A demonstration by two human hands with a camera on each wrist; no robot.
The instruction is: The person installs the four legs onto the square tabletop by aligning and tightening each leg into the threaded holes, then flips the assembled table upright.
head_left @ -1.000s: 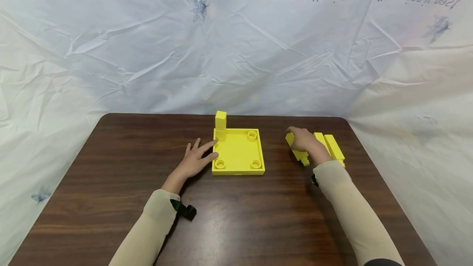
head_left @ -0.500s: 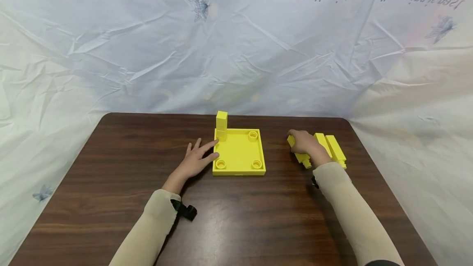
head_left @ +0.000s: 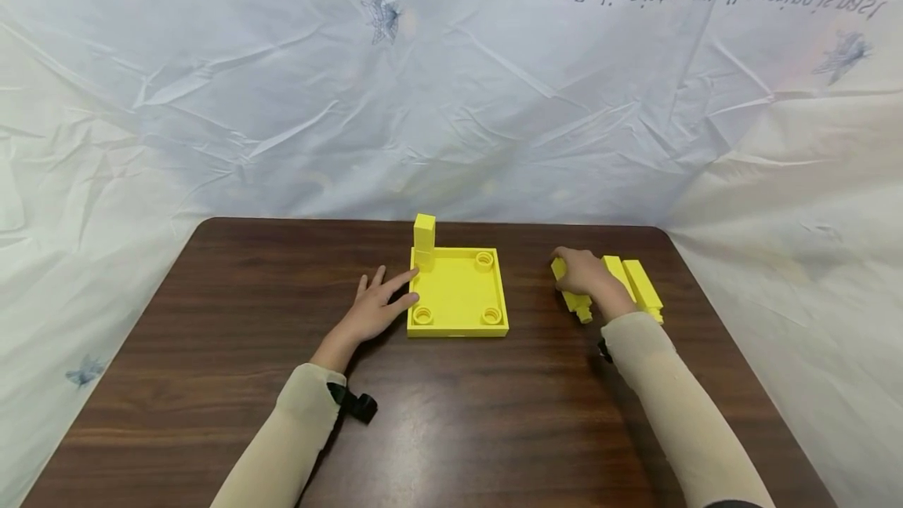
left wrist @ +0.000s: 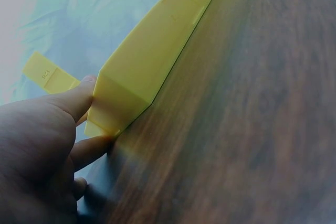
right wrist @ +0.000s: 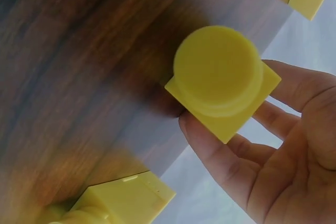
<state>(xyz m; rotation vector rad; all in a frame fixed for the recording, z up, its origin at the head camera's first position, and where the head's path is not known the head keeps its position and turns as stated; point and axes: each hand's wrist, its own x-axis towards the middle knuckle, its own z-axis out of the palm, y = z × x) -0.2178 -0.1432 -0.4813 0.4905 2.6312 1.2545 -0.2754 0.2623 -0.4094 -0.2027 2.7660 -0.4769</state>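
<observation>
Right of the yellow tray (head_left: 458, 288), right hand (head_left: 585, 271) pinches a round-ended block (right wrist: 215, 72), two more blocks (head_left: 643, 284) lying just beside. Left hand (head_left: 368, 312), fingers spread, touches the tray's left edge; upright post (head_left: 424, 235) in far-left corner.

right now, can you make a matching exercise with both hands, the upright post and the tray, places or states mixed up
1 left hand
2 right hand
3 upright post
4 square tray

a stands at the tray's far left corner
b shows three round sockets
c touches the tray's left side
d holds a loose block

Pairs: 1-c, 2-d, 3-a, 4-b
</observation>
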